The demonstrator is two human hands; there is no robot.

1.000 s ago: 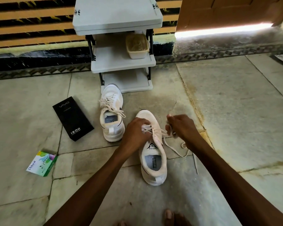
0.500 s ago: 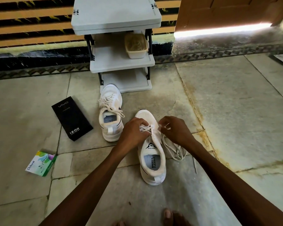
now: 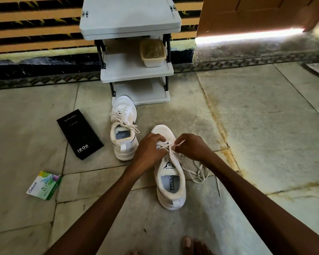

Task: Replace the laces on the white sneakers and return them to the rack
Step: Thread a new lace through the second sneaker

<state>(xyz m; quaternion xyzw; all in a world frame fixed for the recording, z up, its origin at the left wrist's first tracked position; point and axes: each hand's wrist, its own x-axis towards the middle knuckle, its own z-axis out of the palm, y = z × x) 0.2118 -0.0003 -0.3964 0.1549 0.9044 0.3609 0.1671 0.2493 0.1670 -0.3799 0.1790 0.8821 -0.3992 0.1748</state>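
Your left hand (image 3: 150,150) grips the near white sneaker (image 3: 170,183) at its laced front, fingers curled. Your right hand (image 3: 191,147), just beside it, pinches the tip of the lace (image 3: 197,173), whose loose length trails on the floor (image 3: 265,126) to the shoe's right. The second sneaker (image 3: 123,129) stands further left, toe at the foot of the rack (image 3: 134,70).

I see pale stone-tile floor (image 3: 265,116) with stained joints, orange-and-black striped wall (image 3: 35,24) behind, patterned dark border (image 3: 35,81) along its base, brown wooden door (image 3: 256,13), bright daylight strip (image 3: 247,34) under it
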